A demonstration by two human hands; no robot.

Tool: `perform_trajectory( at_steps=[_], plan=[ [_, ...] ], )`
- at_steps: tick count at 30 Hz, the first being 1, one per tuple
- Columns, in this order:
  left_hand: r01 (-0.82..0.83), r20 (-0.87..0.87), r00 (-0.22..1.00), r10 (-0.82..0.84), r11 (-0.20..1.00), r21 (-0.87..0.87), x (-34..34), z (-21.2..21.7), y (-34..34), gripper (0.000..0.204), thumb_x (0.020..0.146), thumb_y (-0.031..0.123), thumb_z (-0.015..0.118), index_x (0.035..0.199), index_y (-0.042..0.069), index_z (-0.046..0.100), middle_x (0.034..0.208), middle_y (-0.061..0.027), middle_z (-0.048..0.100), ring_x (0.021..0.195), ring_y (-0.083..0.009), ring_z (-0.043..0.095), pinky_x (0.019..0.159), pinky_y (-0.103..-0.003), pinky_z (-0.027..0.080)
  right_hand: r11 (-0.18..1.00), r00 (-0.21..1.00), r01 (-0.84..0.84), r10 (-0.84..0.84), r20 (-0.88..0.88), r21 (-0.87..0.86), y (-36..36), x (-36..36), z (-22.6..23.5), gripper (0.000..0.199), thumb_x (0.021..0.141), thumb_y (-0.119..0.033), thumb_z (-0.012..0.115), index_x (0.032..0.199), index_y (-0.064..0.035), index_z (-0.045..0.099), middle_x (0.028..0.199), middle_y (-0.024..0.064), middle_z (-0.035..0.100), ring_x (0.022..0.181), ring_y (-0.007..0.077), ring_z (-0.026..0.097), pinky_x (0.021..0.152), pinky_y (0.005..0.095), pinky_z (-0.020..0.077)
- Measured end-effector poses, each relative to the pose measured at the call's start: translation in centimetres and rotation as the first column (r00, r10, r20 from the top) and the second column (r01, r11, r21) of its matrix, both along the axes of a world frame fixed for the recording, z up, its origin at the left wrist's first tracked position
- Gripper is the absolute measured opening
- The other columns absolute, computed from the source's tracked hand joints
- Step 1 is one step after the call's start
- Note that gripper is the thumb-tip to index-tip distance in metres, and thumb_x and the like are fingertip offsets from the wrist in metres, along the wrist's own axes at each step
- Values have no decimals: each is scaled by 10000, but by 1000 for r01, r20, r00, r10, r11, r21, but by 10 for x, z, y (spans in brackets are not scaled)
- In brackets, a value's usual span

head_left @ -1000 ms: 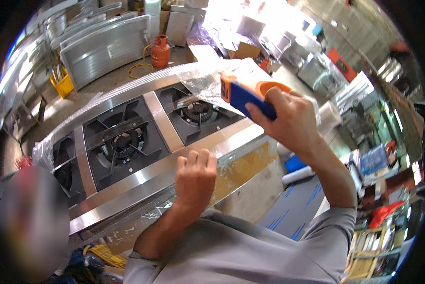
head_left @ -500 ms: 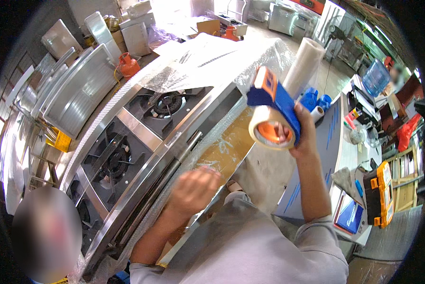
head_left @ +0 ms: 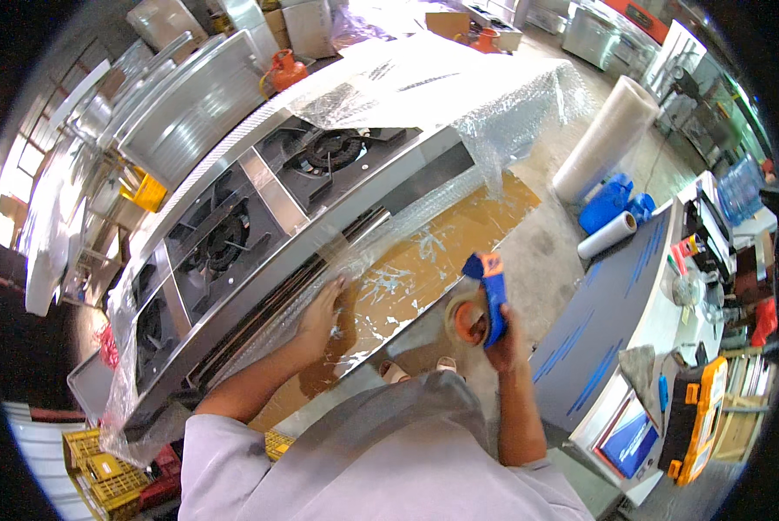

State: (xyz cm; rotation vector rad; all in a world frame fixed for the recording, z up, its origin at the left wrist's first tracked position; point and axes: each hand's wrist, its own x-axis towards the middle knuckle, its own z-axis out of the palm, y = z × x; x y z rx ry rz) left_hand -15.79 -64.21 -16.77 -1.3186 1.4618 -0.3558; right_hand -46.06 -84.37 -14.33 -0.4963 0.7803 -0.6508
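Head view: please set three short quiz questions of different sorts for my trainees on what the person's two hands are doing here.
1. True or false: the left hand presses clear bubble wrap against the long steel gas stove.
2. Which hand holds the blue-handled tape dispenser with its orange roll?
3. The tall white roll of film stands: A) on the stove, B) on the floor, C) on the grey cardboard.

Key: 1 true; 2 right hand; 3 B.

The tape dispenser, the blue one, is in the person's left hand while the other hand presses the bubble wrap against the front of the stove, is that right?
Not quite. The head view shows the blue tape dispenser in the right hand, not the left. It is the left hand that presses the bubble wrap against the front of the stove. The rest stands.
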Motion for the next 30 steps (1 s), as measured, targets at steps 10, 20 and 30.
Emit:
perform_trajectory(
  at_steps=[10,20,30],
  plan=[
    [-447,-713,694,96,835,-323,-18,-32,-21,683,931,181,495,1540,-42,280,1615,-216,279,1498,-306,278,1260,-376,127,960,986,-163,169,-5,229,31,-49,-84,334,961,-320,614,1115,-27,566,864,102,658,685,240,660,630,371,558],
    [-361,-584,790,184,910,-202,-52,-36,-35,790,936,460,451,1519,-58,326,1634,-219,224,1532,-353,152,1266,-464,31,986,979,-104,124,-164,127,-13,-120,-76,279,951,-308,635,1055,-51,602,862,63,655,720,205,647,674,342,541],
    [-859,-910,341,237,471,-199,-97,-7,25,530,887,346,630,1330,59,585,1487,-232,436,1391,-406,380,1194,-537,235,982,993,-88,101,-68,168,-19,-127,-99,313,962,-379,608,1130,-116,640,799,41,655,700,156,629,623,310,517]
  ],
)
